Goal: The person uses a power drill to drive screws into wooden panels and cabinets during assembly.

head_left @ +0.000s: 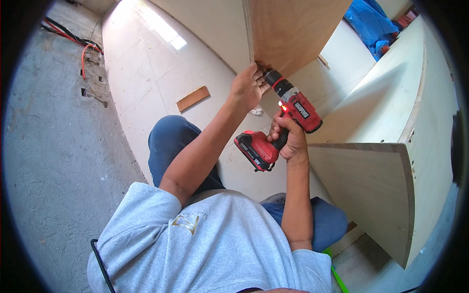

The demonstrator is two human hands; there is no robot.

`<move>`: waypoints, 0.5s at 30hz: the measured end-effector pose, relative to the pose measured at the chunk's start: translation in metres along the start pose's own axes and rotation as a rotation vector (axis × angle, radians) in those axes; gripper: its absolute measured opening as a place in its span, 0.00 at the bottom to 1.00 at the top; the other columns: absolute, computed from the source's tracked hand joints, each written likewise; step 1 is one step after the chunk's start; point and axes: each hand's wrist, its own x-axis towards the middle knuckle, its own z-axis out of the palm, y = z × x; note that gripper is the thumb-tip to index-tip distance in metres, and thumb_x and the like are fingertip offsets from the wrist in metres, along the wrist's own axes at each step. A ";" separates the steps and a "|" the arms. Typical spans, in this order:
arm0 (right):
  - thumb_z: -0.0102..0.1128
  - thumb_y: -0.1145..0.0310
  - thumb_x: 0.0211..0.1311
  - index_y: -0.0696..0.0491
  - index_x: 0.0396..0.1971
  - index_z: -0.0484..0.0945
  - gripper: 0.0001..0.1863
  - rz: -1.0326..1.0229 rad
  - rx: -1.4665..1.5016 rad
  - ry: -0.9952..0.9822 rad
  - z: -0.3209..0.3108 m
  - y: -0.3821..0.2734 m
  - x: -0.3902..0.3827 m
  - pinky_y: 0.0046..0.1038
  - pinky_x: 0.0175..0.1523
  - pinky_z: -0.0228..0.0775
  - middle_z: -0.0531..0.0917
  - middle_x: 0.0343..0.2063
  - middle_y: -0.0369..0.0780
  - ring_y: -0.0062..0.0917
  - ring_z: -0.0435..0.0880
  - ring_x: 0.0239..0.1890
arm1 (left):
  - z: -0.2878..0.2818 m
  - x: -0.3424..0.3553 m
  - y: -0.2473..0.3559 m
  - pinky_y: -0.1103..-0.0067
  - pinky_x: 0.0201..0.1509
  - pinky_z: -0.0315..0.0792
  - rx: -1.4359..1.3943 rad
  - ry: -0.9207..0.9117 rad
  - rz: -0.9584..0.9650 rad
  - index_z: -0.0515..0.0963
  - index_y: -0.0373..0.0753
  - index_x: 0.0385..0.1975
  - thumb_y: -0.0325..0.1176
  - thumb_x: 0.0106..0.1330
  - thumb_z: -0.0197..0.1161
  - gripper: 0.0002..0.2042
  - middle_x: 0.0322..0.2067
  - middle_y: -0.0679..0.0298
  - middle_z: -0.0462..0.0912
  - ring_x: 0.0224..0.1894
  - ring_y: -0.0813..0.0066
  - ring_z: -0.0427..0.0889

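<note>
My right hand (294,139) is wrapped round the handle of a red and black cordless drill (302,110). A red light glows on the drill's body, and its battery pack points down and left. The drill's front end meets the lower edge of a brown-faced wooden panel (295,31). My left hand (246,88) is up at that same corner, beside the drill's nose. Its fingers are curled, with the thumb side pinched close to the drill tip. What they pinch, if anything, is too small to make out.
A pale wooden cabinet box (361,171) stands close on the right. A wood offcut (193,99) lies on the light tiled floor (161,73). Cables (73,36) come out at the rough grey concrete (58,161) on the left. Blue sheeting (370,27) is at the far right.
</note>
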 end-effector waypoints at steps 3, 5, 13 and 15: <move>0.61 0.71 0.58 0.51 0.37 0.74 0.08 -0.001 0.007 0.005 0.000 0.003 0.000 0.26 0.27 0.68 0.73 0.19 0.33 0.19 0.72 0.18 | 0.000 0.006 0.001 0.62 0.62 0.67 -0.009 0.047 0.023 0.73 0.36 0.48 0.38 0.76 0.49 0.13 0.47 0.57 0.80 0.51 0.62 0.77; 0.61 0.72 0.58 0.51 0.38 0.74 0.09 0.014 0.033 0.024 -0.005 0.004 0.000 0.26 0.28 0.68 0.72 0.19 0.33 0.19 0.72 0.18 | 0.002 0.008 -0.002 0.62 0.61 0.68 -0.002 0.102 0.031 0.73 0.35 0.48 0.38 0.76 0.50 0.13 0.46 0.56 0.81 0.50 0.62 0.78; 0.60 0.70 0.56 0.55 0.41 0.74 0.13 0.021 0.049 0.005 -0.076 0.044 -0.013 0.26 0.28 0.69 0.73 0.18 0.34 0.19 0.72 0.17 | -0.057 0.024 -0.054 0.73 0.44 0.74 0.354 0.186 0.110 0.78 0.33 0.40 0.34 0.73 0.55 0.10 0.33 0.62 0.80 0.36 0.72 0.79; 0.59 0.69 0.57 0.54 0.42 0.73 0.13 0.058 0.136 0.074 -0.091 0.059 -0.001 0.28 0.28 0.70 0.72 0.17 0.34 0.20 0.72 0.18 | -0.112 0.030 -0.059 0.73 0.42 0.75 0.485 0.250 0.082 0.77 0.32 0.40 0.33 0.73 0.55 0.10 0.31 0.62 0.80 0.33 0.72 0.79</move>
